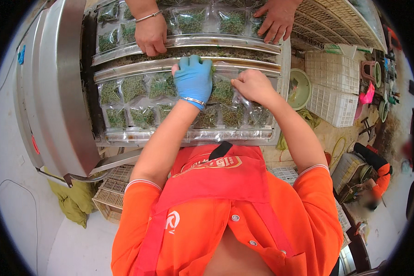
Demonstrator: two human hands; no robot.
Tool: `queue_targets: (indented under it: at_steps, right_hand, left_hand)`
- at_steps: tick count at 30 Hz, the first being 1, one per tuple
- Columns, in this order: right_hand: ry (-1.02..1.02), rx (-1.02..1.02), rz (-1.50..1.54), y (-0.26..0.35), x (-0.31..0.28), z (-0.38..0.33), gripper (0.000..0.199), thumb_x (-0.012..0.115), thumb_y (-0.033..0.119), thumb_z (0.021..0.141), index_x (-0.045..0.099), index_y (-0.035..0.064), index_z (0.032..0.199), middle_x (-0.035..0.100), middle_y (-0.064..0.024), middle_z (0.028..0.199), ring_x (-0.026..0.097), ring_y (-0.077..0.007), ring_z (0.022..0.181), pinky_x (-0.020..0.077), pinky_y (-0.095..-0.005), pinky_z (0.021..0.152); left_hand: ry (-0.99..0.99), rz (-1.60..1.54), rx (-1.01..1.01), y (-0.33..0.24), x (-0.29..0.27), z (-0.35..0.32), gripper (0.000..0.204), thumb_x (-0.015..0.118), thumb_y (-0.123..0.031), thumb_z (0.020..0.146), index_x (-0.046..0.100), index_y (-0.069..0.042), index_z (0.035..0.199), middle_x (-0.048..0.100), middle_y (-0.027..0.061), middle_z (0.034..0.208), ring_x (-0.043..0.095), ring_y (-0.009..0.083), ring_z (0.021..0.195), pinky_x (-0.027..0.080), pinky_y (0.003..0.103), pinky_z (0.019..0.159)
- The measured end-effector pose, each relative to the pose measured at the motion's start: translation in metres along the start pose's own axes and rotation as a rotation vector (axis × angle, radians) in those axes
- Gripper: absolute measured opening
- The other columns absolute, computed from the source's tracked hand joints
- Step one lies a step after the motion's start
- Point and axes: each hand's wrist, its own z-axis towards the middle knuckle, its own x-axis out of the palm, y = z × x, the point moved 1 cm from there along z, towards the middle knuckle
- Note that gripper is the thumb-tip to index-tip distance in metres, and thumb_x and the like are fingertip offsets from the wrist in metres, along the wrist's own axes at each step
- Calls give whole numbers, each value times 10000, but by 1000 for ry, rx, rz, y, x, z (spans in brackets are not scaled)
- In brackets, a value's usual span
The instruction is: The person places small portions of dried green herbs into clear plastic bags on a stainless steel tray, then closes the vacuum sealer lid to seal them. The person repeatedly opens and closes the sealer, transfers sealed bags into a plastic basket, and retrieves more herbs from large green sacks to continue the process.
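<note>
Clear plastic bags (134, 87) of small round green berries, like green peppercorns, lie in two rows on the near side of a metal machine bed. My left hand (194, 82), in a blue glove, is closed with its knuckles at the near sealing bar (124, 70); what its fingers hold is hidden. To its right, my bare right hand (255, 86) is closed, thumb and finger pinching the edge of a clear bag (222, 90). Across the bed, a co-worker's hand (151, 36) rests on the far metal bar (207, 41), and their other hand (278, 20) lies over bags there.
A large steel lid (69, 92) stands at the left of the bed. On the right are a green basin (300, 89), stacked white crates (332, 87) and a tilted crate (340, 18). Another person (377, 175) works farther right. Below left lies green cloth (71, 202) beside crates (110, 198).
</note>
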Motion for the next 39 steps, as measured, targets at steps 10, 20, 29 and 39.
queue_targets:
  at_steps: [10,20,29,39]
  right_hand:
    - [-252,-37,-289,-10,-34,-7,277,725,171,830,592,78,1054,621,-190,991,692,-388,822,553,-488,706]
    - [-264,-91,-316,13,-37,5,241,681,272,898,588,86,1018,631,-165,952,679,-395,823,555,-481,709]
    - [-656,-14,356,-22,-55,-9,211,631,241,965,626,32,988,673,-161,848,655,-355,755,518,-423,697]
    - [-803,63,1211,-34,-40,-33,219,648,179,992,663,23,1144,684,-5,880,613,-75,810,483,-227,727]
  left_hand:
    - [321,-262,465,-2,-20,-26,721,722,-523,802,538,-174,1406,537,135,1386,490,389,1234,372,509,1067]
    - [339,-196,258,-11,-16,-34,588,705,-527,806,603,-317,1346,523,161,1336,454,390,1240,285,615,1060]
    - [233,-230,244,-25,-23,-21,653,741,-504,791,595,-178,1339,544,179,1318,445,395,1295,233,606,1149]
    - [281,-1368,-386,-77,10,35,205,687,-87,937,673,-17,1129,710,43,990,648,133,902,512,264,847]
